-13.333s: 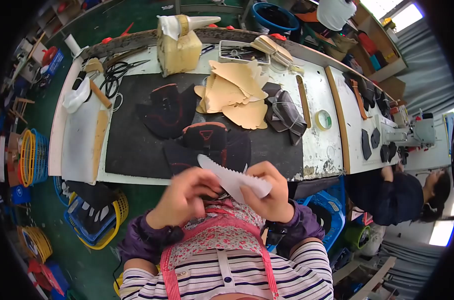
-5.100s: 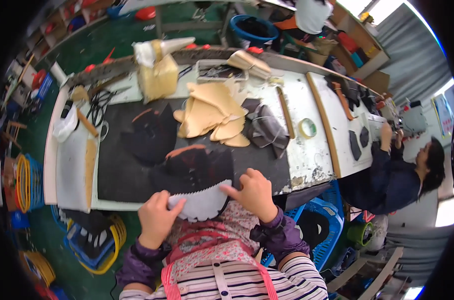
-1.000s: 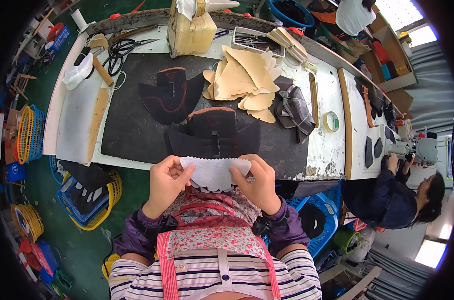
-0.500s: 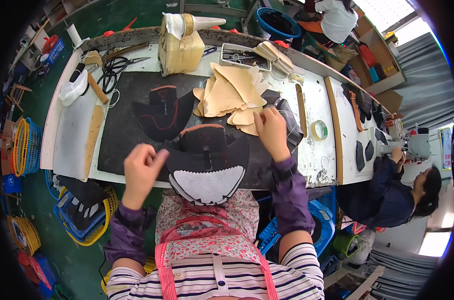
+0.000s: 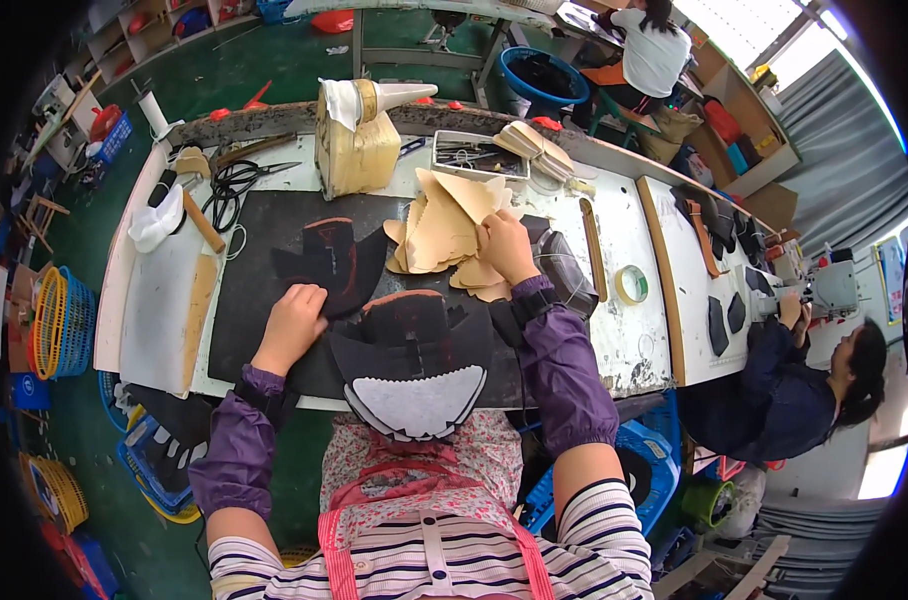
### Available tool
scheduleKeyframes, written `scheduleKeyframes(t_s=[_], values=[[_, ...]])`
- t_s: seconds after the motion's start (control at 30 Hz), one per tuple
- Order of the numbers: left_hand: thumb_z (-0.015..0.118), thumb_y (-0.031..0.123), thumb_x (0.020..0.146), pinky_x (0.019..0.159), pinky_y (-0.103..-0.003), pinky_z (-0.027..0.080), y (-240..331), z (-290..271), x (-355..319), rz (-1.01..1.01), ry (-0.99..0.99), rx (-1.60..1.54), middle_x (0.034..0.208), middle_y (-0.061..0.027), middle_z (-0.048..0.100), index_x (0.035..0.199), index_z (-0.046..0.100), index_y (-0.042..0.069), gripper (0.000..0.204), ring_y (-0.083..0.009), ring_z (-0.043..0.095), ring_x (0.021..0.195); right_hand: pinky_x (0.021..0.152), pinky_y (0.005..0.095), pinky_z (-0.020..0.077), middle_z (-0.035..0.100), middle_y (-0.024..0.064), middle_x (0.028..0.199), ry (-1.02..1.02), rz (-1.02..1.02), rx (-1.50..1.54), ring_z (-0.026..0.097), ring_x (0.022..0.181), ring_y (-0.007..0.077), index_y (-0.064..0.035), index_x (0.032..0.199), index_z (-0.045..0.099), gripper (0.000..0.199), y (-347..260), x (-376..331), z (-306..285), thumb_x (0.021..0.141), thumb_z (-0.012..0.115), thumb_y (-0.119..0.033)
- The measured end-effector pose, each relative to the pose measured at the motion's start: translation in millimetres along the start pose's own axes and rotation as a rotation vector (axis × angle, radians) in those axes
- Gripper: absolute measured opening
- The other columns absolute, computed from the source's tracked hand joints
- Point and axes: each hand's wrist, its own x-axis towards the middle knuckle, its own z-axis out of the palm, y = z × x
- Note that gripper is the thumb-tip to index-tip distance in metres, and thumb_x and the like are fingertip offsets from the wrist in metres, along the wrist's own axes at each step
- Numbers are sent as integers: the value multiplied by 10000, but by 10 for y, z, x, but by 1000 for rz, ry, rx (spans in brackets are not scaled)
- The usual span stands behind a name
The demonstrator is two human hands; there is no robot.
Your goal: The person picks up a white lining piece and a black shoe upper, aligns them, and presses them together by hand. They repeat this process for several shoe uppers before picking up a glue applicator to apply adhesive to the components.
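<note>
My left hand [image 5: 291, 326] is closed at the lower left edge of a black shoe-upper piece [image 5: 319, 262] with red markings; its fingertips partly hide that edge. My right hand [image 5: 508, 248] pinches at the right side of a loose pile of tan zigzag-edged pattern pieces [image 5: 436, 222]. Between my hands, closer to me, lies a stack of black upper pieces [image 5: 404, 330]. A pale grey zigzag-edged patch [image 5: 421, 398] covers the near end of the stack, which hangs over the table edge.
A black mat [image 5: 244, 300] lies under the work. Behind it stand a yellowish block [image 5: 356, 150] with a cone and a tray of tools [image 5: 479, 160]. Scissors [image 5: 236, 190] lie far left, a tape roll [image 5: 631, 284] right. A co-worker [image 5: 794, 385] sits at a sewing machine.
My left hand has moved forward to the far black piece and closed on its edge. My right hand has come left onto the tan pile. The view has tilted up slightly.
</note>
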Motion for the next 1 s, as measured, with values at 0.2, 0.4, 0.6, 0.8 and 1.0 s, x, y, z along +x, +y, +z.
scheduleKeyframes(t_s=[0.2, 0.4, 0.6, 0.8, 1.0], values=[[595, -19, 705, 844, -379, 485, 123, -226, -3, -256, 380, -264, 968, -143, 631, 1025, 609, -11, 320, -337, 604, 928, 608, 415, 502, 560, 141, 802, -124, 77, -305, 600, 691, 361, -21, 847, 565, 99, -313, -92, -377, 825, 534, -112], [535, -58, 592, 856, -432, 492, 1084, -372, -399, 376, 279, -198, 1012, -161, 624, 979, 610, -27, 396, -332, 609, 993, 568, 404, 491, 565, 147, 780, -247, 7, -266, 614, 655, 301, 0, 787, 575, 106, -343, -675, -580, 813, 572, -103], [636, 71, 630, 825, -419, 491, 1434, -456, -275, 345, -39, -314, 973, -120, 618, 924, 615, 15, 300, -305, 603, 963, 547, 366, 468, 578, 145, 708, -102, 127, 312, 596, 600, 283, 44, 703, 617, 185, -144, -822, -524, 757, 671, -124], [718, 234, 683, 794, -396, 482, 1568, -684, 40, 378, -266, -361, 956, -100, 613, 914, 616, 37, 321, -281, 600, 937, 603, 409, 474, 601, 182, 721, -164, 375, 443, 602, 660, 346, 27, 700, 633, 184, -138, -864, -471, 770, 641, -143], [700, 320, 745, 797, -382, 466, 1717, -456, 615, 475, -302, -365, 981, -117, 606, 954, 601, 26, 374, -291, 584, 926, 594, 418, 475, 585, 219, 698, 24, 267, 249, 596, 645, 370, 55, 670, 595, 227, -117, -890, -231, 778, 636, -140]])
